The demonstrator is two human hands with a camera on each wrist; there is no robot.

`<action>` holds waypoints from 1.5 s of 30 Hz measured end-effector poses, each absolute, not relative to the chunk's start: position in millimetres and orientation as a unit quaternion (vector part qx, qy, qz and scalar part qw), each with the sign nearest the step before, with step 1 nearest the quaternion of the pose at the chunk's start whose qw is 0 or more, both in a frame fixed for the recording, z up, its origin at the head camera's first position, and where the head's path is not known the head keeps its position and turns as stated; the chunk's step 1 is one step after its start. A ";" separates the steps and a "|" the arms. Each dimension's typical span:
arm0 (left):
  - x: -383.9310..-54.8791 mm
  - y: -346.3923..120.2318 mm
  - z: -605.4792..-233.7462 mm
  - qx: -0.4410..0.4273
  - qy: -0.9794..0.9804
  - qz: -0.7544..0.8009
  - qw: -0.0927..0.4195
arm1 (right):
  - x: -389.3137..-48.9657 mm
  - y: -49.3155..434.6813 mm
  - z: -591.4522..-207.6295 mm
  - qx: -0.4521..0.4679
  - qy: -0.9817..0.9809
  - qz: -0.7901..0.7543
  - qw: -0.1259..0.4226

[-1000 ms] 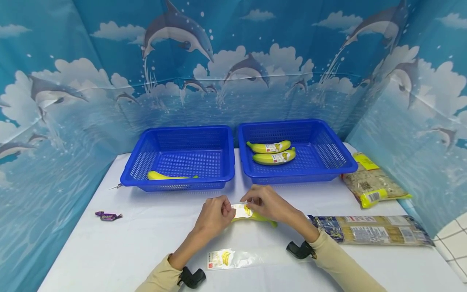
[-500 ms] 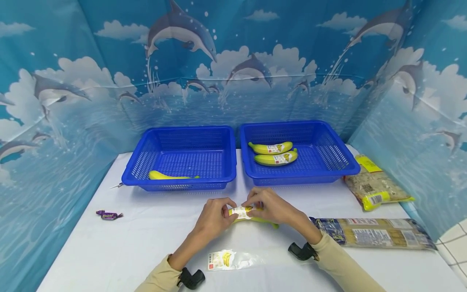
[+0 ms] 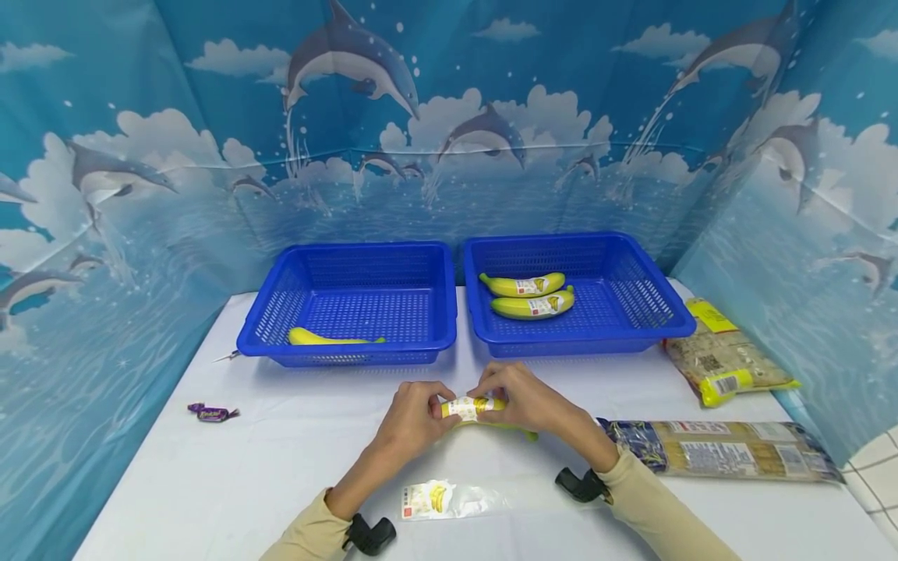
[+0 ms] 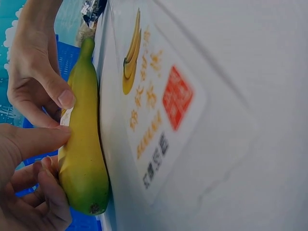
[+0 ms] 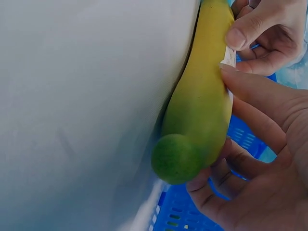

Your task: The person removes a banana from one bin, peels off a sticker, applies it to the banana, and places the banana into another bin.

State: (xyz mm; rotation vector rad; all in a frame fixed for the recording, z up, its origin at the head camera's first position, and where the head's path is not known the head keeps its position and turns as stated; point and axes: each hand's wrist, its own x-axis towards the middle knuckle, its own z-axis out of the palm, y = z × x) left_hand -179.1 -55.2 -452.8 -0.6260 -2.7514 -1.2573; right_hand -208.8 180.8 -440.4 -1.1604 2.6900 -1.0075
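Note:
A yellow banana with green ends (image 4: 84,154) lies on the white table between both hands. On its upper side is a white label (image 3: 463,408) with a banana picture. My left hand (image 3: 412,414) grips the banana at its left part, thumb at the label's left end and fingers curled behind. From the right, my right hand (image 3: 525,399) holds it likewise, its thumb at the label's edge. The right wrist view shows the label as a thin white strip (image 5: 229,57) along the banana's side. Nearer the front lies another banana label (image 3: 426,499) on clear film.
A blue basket (image 3: 347,356) at the back left contains one banana (image 3: 326,338). The right blue basket (image 3: 582,343) holds two labelled bananas (image 3: 533,304). A wrapped candy (image 3: 213,414) lies at left; a yellow-ended bag (image 3: 722,358) and a long noodle pack (image 3: 715,450) lie at right.
The label, its top edge raised between the fingers a second ago, now lies flat along the banana. Both thumbs have come down onto it.

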 end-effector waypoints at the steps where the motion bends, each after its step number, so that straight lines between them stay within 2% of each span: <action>1: -179.1 -55.0 -453.2 -0.204 -0.890 -0.407 0.027 | -208.7 180.9 -440.7 -0.373 0.869 -0.325 0.022; 18: -178.5 -53.3 -455.1 -0.216 -0.895 -0.388 0.038 | -207.3 182.2 -444.4 -0.343 0.872 -0.345 0.045; 30: -172.3 -54.7 -449.4 -0.183 -0.938 -0.289 0.047 | -210.1 182.7 -445.4 -0.359 0.870 -0.336 0.041; 45: -164.7 -55.1 -444.0 -0.185 -0.946 -0.257 0.065 | -206.9 184.0 -437.0 -0.377 0.858 -0.347 0.050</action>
